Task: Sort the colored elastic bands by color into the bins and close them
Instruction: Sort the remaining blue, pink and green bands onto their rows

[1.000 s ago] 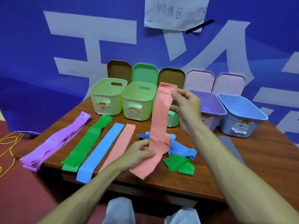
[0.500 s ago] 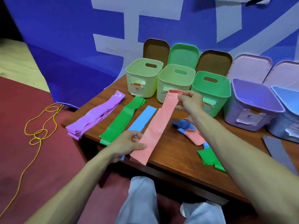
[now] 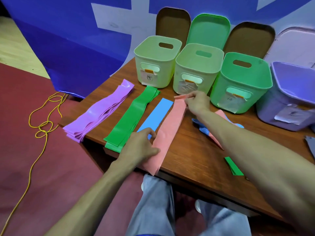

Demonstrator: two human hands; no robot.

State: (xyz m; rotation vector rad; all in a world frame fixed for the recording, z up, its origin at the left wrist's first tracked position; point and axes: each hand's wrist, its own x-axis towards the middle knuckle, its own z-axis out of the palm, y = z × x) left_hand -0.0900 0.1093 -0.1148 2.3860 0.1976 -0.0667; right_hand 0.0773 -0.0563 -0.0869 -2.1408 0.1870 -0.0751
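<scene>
Your table (image 3: 196,155) ran out of view on the right, and your right forearm hid part of the loose bands (image 3: 202,129) lying behind it. Beyond your right hand (image 3: 197,103) stood the bins (image 3: 196,65), open, their labels too blurred to read. You held the pink band (image 3: 170,126) flat along the table: that hand pinched its far end, and your left hand (image 3: 141,147) pinched its near end at the table's edge. Left of it lay the blue (image 3: 156,116), green (image 3: 133,116) and purple (image 3: 100,111) strips.
</scene>
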